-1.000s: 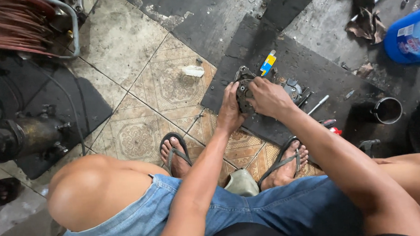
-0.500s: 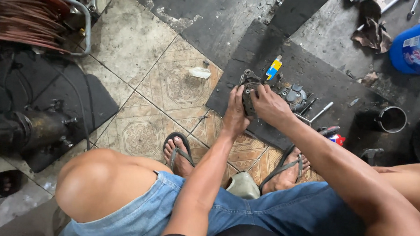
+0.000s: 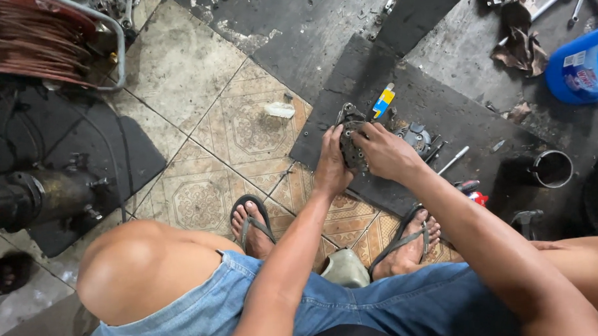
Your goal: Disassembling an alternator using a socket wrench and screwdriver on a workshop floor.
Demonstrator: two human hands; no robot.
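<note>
Both hands clamped on a dark round metal engine part [image 3: 352,146], down on the black rubber mat [image 3: 443,110].

Left hand [image 3: 331,165] wrapped round the part's near edge, fingers closed on it; right hand [image 3: 386,152] pressed over its far side, fingers curled onto the face. Little changed from half a second back: same hold, same spot at the mat's near corner, part perhaps turned slightly, too small to tell. Suggests steady work on the part rather than a shift to something new. Just beyond, a yellow-and-blue tube [image 3: 383,101] and a grey metal casting [image 3: 417,136]; a screwdriver [image 3: 455,160] near the right wrist. Patterned floor tiles [image 3: 244,123], grimy, under sandalled feet. Farther off, a steel cup [image 3: 552,168], a blue plastic jug [image 3: 584,65], a copper wire coil [image 3: 33,38].
</note>
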